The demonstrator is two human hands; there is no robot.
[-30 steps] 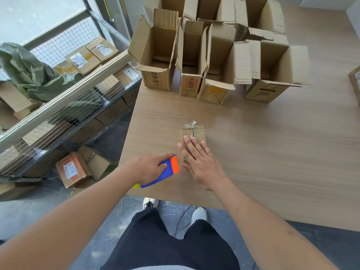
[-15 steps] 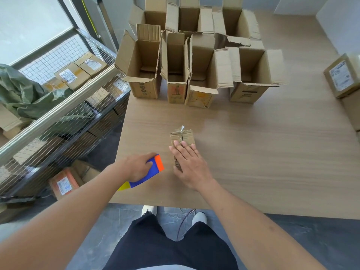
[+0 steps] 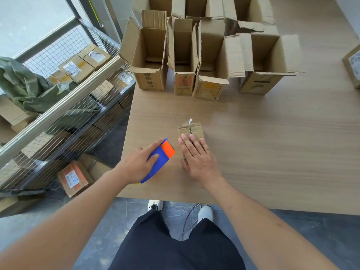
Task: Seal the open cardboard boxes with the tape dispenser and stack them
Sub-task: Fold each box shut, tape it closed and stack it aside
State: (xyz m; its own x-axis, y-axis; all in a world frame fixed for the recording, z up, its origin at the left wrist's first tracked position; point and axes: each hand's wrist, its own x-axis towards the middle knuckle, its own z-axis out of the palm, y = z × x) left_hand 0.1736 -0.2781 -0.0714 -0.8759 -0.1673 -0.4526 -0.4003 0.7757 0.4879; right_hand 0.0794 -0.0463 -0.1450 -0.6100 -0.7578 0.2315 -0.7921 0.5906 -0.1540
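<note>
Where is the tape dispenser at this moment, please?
In the head view the tape dispenser is near the table's front left edge, gripped by the left hand, just left of the small box under the right hand.

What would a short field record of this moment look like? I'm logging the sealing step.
left hand: grips the blue and orange tape dispenser, beside the small box
right hand: flat, fingers straight, pressing on the small box
small box: flaps closed, a scrap of tape sticking up at its far edge
open boxes: a cluster at the far side of the table, flaps up
stacking: none seen on the table
</note>
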